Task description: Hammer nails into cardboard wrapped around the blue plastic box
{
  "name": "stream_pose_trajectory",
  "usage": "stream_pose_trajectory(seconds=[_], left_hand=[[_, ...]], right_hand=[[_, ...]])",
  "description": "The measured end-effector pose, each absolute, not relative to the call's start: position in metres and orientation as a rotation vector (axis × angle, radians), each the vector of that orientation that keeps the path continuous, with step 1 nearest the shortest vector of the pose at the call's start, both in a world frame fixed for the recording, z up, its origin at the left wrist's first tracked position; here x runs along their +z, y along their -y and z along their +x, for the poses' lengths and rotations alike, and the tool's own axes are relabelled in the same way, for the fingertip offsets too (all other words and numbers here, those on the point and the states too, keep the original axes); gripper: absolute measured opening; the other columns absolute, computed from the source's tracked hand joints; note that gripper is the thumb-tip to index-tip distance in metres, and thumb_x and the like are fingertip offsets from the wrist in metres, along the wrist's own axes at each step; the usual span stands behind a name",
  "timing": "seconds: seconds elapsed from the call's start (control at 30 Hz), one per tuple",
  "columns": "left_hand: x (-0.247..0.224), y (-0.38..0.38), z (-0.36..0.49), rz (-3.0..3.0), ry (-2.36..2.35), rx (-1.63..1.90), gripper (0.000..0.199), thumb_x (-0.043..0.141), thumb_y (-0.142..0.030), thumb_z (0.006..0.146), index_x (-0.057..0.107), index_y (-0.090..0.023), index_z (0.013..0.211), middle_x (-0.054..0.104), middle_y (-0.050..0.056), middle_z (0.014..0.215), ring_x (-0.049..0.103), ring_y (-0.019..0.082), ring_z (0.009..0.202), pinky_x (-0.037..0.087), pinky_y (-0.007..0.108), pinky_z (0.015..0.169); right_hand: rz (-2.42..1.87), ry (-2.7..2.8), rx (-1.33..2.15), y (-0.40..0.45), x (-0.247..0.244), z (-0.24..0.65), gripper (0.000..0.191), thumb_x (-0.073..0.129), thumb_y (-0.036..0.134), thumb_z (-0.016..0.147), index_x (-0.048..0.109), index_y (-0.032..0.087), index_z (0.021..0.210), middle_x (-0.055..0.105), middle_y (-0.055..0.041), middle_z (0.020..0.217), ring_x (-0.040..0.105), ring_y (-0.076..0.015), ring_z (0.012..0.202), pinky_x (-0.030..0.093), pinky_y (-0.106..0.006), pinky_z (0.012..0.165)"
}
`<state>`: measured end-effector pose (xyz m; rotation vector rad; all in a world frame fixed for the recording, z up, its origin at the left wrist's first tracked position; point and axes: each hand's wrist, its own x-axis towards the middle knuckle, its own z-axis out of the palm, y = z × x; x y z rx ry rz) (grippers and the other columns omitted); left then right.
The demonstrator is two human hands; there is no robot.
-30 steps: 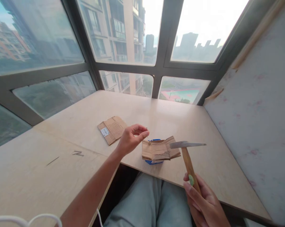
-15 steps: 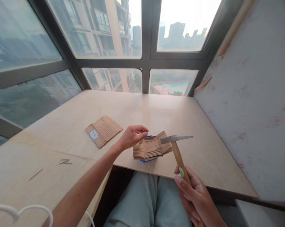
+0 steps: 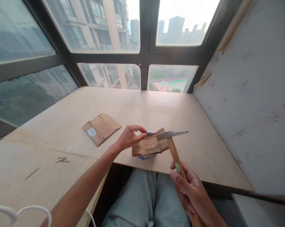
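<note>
My right hand [image 3: 188,186] is wrapped round the wooden handle of a hammer [image 3: 174,151], a pale green patch on the handle by the thumb. The hammer's long metal head is raised and, in the picture, overlaps the right part of a stack of folded corrugated cardboard [image 3: 150,144]. That cardboard lies on a blue object [image 3: 147,157], mostly hidden beneath it, near the table's front edge. At the cardboard's far left edge, my left hand [image 3: 133,136] has thumb and forefinger pinched together; what lies between the tips is too small to make out.
A flat piece of cardboard [image 3: 102,128] with a white label lies left of centre on the pale table [image 3: 171,107]. Several thin nails [image 3: 62,160] are scattered further left, one apart from the others. A white cable [image 3: 33,208] curves at the lower left. Windows and a papered wall enclose the table.
My left fingertips have come down and closed together at the cardboard's edge. The view has shifted slightly; the hammer stays raised in my right hand.
</note>
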<state>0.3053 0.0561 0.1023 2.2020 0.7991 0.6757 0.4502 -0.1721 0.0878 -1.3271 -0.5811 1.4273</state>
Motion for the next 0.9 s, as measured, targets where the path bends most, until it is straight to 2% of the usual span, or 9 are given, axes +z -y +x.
stream_pose_trajectory(seconds=[0.37, 0.63, 0.9], left_hand=[[0.092, -0.06, 0.302, 2.289, -0.761, 0.673, 0.013, 0.061, -0.017, 0.078, 0.074, -0.019, 0.082, 0.074, 0.004, 0.085, 0.066, 0.017, 0.083, 0.049, 0.029, 0.079], [0.092, -0.054, 0.303, 2.283, -0.781, 0.669, 0.015, 0.061, -0.018, 0.078, 0.074, -0.018, 0.084, 0.073, 0.004, 0.083, 0.064, 0.017, 0.08, 0.05, 0.027, 0.071], [0.091, -0.056, 0.299, 2.27, -0.755, 0.697, 0.015, 0.061, -0.016, 0.078, 0.073, -0.018, 0.085, 0.073, 0.004, 0.086, 0.065, 0.017, 0.082, 0.051, 0.028, 0.074]], right_hand=[[-1.327, 0.605, 1.413, 0.158, 0.095, 0.453, 0.044, 0.066, 0.056, 0.081, 0.045, 0.021, 0.098, 0.038, 0.0135, 0.051, 0.024, -0.0004, 0.025, 0.025, -0.011, 0.023], [-1.336, 0.597, 1.419, 0.158, 0.091, 0.454, 0.044, 0.065, 0.056, 0.081, 0.043, 0.022, 0.098, 0.038, 0.0135, 0.051, 0.024, -0.0009, 0.024, 0.025, -0.011, 0.022], [-1.325, 0.575, 1.427, 0.159, 0.088, 0.454, 0.044, 0.067, 0.055, 0.08, 0.044, 0.022, 0.097, 0.038, 0.0138, 0.05, 0.024, -0.0009, 0.024, 0.026, -0.011, 0.022]])
